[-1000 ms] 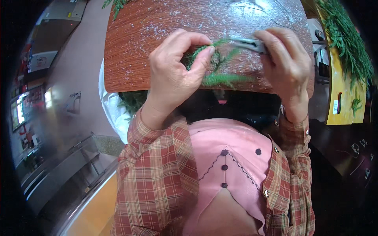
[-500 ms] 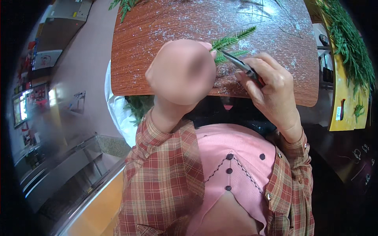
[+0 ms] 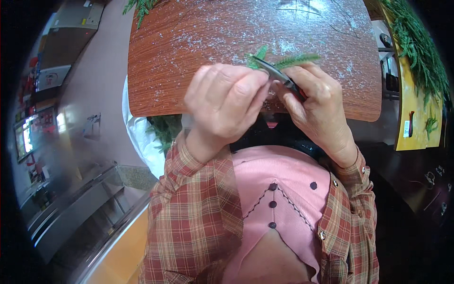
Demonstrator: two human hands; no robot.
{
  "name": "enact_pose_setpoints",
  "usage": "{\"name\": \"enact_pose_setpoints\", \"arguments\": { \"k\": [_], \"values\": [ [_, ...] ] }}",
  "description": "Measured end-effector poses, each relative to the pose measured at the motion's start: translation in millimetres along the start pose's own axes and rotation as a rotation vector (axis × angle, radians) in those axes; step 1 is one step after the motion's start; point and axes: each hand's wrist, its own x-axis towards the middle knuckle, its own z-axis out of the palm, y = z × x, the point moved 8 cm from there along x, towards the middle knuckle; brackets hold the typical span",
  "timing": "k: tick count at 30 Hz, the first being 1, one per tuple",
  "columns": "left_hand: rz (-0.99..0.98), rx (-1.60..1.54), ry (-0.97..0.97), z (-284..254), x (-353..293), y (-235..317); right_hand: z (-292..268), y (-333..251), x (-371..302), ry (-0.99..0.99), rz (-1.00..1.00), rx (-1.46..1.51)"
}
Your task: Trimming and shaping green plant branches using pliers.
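My right hand [image 3: 318, 92] is wrapped around a pair of pliers [image 3: 273, 71] with dark metal jaws and a red-and-black handle. The jaws point up and left across a green artificial pine sprig [image 3: 298, 59]. One tip of the sprig shows beyond the jaws, and another branch stretches right above my right fingers. Just left of the pliers, my left hand [image 3: 224, 99] is closed in a pinch, its back toward the view. Its fingertips are close against the jaws, and whatever lies between them is hidden. Both hands are over the near part of the brown wooden table [image 3: 170, 71].
White flecks and dark thin stems [image 3: 345, 32] lie on the table. More greenery [image 3: 142, 10] hangs at the far left corner. On the right, a yellow board [image 3: 407, 135] carries a heap of green branches [image 3: 418, 52]. A white bag [image 3: 144, 142] hangs below the table's left side.
My left hand has turned and shifted slightly right and down toward the pliers. The sprig now lies behind the jaws, its long branch pointing more level to the right. My right hand moved slightly left.
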Motion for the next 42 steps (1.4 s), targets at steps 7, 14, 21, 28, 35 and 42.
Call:
{"name": "enact_pose_setpoints", "arguments": {
  "k": [7, 14, 21, 28, 35, 42],
  "values": [
    [-0.144, -0.153, 0.02, 0.9, -3.2, -7.5, 3.2, -4.0, -2.5, 0.008, -0.049, -0.012],
    [-0.014, -0.169, -0.034, 12.4, -3.2, 5.2, 8.4, 3.2, -5.5, 0.08, -0.098, -0.131],
    [-0.062, -0.18, -0.063, 14.7, -1.5, 0.8, 3.7, 10.6, -15.8, 0.157, -0.152, -0.07],
    [0.003, -0.171, -0.082, 17.4, -0.6, 5.9, -0.2, 13.5, -26.9, 0.161, -0.146, -0.087],
    [0.027, -0.177, -0.095, 19.4, 4.9, 12.7, -4.8, 15.6, -26.1, 0.177, -0.138, -0.103],
    [0.017, -0.146, -0.012, 19.3, 5.6, 12.2, -6.9, 19.1, -17.6, 0.142, -0.151, -0.103]
  ]
}}
